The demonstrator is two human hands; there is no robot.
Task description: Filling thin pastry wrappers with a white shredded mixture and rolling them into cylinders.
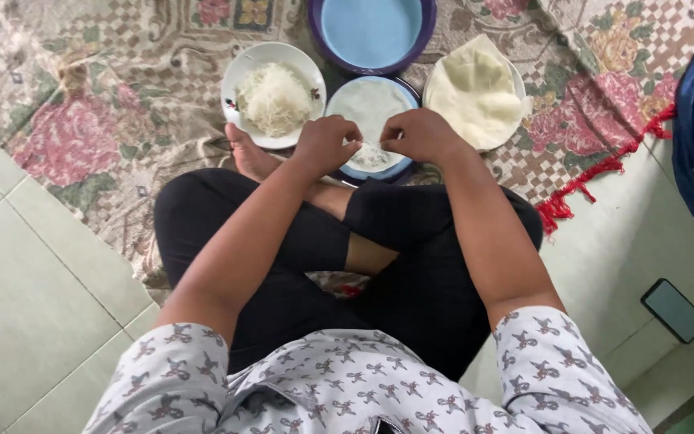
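Together, left hand [327, 145] and right hand [419, 135] pinch a thin white wrapper [373, 145], on a blue-rimmed plate [343, 170], mat's [82, 120] near edge.

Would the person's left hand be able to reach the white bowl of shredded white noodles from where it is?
Probably yes: the left hand rests beside the white bowl of noodles, with nothing between them.

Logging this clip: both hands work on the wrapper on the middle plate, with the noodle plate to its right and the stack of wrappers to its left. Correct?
Not quite: the sides are swapped. In the head view the noodle plate lies left of the middle plate, and the stack of wrappers lies to its right. Both the left hand and right hand are on the wrapper there.
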